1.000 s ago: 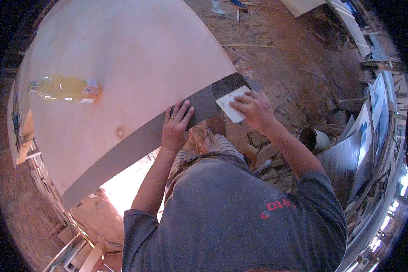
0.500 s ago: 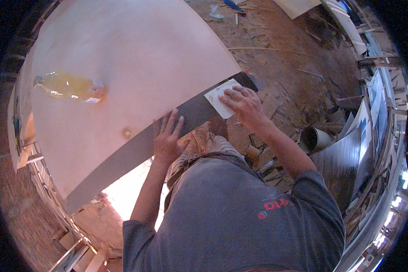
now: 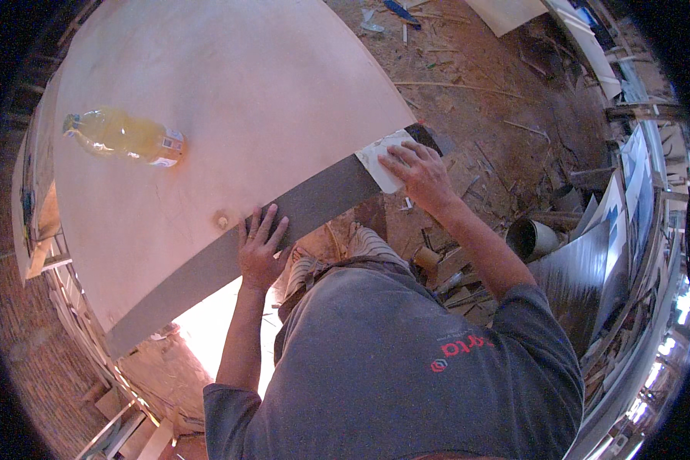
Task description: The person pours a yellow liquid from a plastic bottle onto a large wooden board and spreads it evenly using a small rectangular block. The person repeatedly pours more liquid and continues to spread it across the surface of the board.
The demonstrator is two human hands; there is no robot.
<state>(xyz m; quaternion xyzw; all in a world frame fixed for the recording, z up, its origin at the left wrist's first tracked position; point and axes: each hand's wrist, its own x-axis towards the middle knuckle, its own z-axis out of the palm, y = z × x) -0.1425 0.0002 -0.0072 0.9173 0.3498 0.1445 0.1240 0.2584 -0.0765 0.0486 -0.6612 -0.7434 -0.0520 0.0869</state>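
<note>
A white rectangular pad point(image 3: 376, 160) was held by the right hand point(image 3: 425, 178), fingers bent, against the dark grey strip point(image 3: 318, 193) along the near edge of the pale board point(image 3: 245, 100); the strip was touched by the left hand point(image 3: 262, 253), fingers spread, nothing grasped; a yellow-filled bottle point(image 3: 126, 138) was seen on the board.

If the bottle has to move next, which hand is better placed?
Probably the left hand: it is nearer the bottle and holds nothing, resting spread on the dark strip. The right hand is farther off, holding the white pad.
</note>
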